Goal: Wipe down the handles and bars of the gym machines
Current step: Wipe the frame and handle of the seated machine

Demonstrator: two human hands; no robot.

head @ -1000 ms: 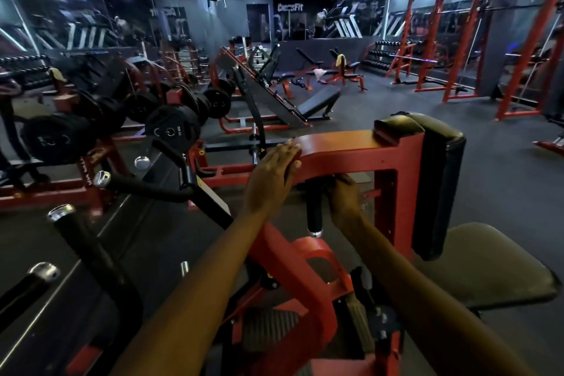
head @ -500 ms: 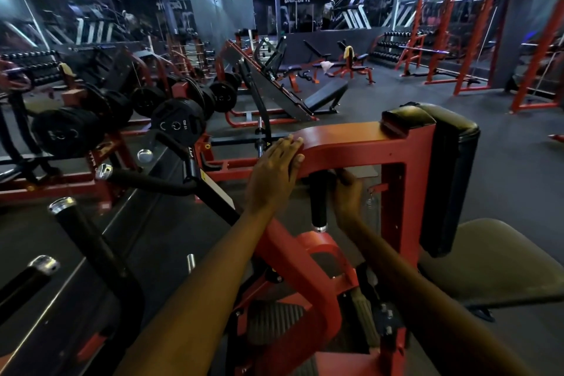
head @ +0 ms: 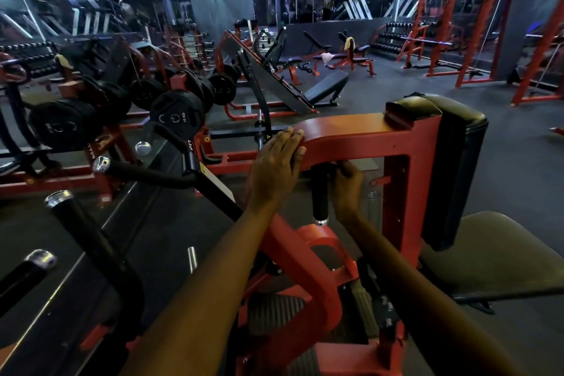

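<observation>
My left hand (head: 276, 166) rests flat, fingers straight, on the rounded end of the red machine frame (head: 363, 134). A short black handle (head: 319, 192) with a chrome end cap hangs down from under that frame. Just right of it is my right hand (head: 346, 188), its fingers curled up by the handle's top. It is too dark to tell whether they hold anything. A long black bar (head: 146, 175) with a chrome tip reaches out to the left. Two more black bars (head: 88, 238) stand at the lower left.
A black back pad (head: 454, 168) and an olive seat (head: 500, 256) sit to the right of the frame. Loaded weight plates (head: 177, 116) and red racks crowd the left. Benches and red squat racks (head: 470, 24) stand across the dark floor.
Both hands stay where they were, the left on the red frame and the right beside the black handle. Only the view has shifted slightly.
</observation>
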